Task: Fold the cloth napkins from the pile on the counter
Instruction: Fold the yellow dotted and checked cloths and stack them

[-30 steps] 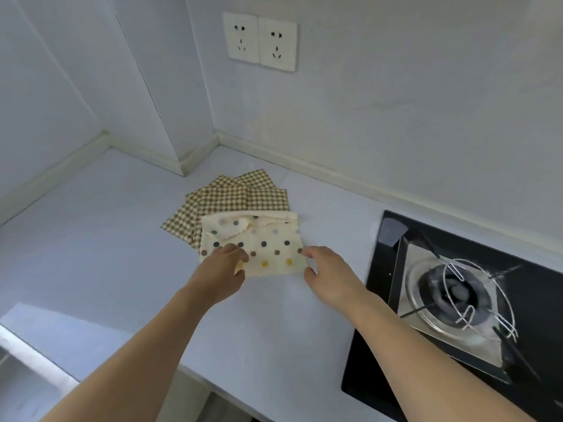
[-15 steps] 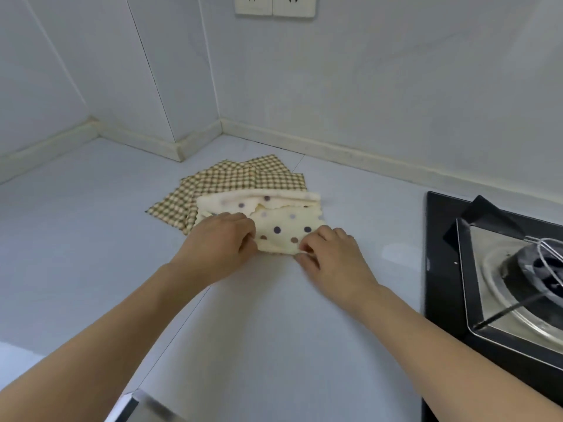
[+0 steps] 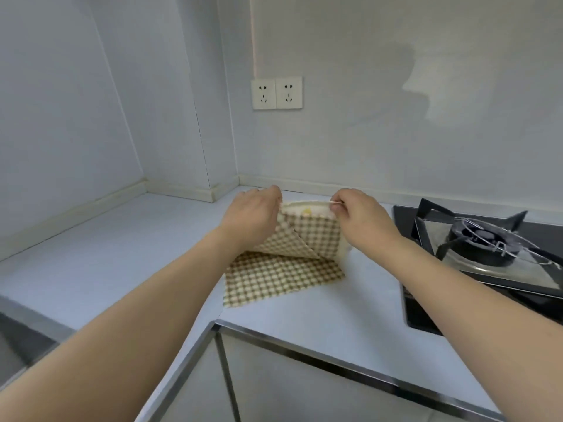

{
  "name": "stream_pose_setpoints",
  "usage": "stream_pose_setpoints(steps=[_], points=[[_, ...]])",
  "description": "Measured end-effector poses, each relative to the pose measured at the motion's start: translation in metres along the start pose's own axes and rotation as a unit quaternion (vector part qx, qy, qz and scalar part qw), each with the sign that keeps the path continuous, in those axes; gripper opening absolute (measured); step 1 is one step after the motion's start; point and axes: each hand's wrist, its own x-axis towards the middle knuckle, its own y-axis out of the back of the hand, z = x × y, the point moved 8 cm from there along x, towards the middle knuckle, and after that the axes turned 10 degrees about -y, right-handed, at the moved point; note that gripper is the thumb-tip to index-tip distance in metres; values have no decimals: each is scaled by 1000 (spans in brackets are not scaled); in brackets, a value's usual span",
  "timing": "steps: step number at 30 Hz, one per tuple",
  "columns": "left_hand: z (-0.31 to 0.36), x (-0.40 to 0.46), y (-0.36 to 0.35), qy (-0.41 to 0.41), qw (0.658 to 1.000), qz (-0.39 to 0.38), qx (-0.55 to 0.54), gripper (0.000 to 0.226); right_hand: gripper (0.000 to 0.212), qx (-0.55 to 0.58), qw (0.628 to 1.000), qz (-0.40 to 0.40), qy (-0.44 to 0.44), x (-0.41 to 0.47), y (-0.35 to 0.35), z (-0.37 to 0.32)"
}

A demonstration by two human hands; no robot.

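Observation:
My left hand [image 3: 253, 216] and my right hand [image 3: 361, 219] each pinch a top corner of a small stack of napkins raised off the white counter [image 3: 137, 254]. The side facing me is brown checked cloth [image 3: 307, 236]. Over its top edge peeks a strip of the cream dotted napkin [image 3: 304, 209]. The lifted cloths hang upright, and a checked corner droops diagonally. One more checked napkin [image 3: 280, 281] lies flat on the counter just below them, its near left corner close to the counter's front edge.
A black gas hob with a burner and metal pan support [image 3: 487, 248] fills the counter's right side, close to my right forearm. Two wall sockets [image 3: 277, 92] sit above the hands. Cabinet doors [image 3: 304, 382] lie below the front edge.
Both hands went from pressing on the dotted napkin lying on the pile to pinching corners and lifting the upper napkins upright. One checked napkin stayed flat on the counter.

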Motion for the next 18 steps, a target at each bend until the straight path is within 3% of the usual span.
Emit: stream_pose_setpoints(steps=[4,6,9,15,18], points=[[28,-34,-12,-21,995,-91,-32,22,21,-63,995,-75,0,-36,-4,-10],[43,-58,-29,-23,983,-173,-59,21,21,-94,988,-124,-9,-56,-15,-2],[48,-77,-37,25,963,-247,-101,25,12,-82,979,-184,-46,-73,-18,11],[48,-66,-1,97,934,-280,-197,22,19,-72,972,-217,-57,-77,7,10],[47,-50,28,125,944,-197,-234,26,13,-12,980,-182,-82,-66,35,2]])
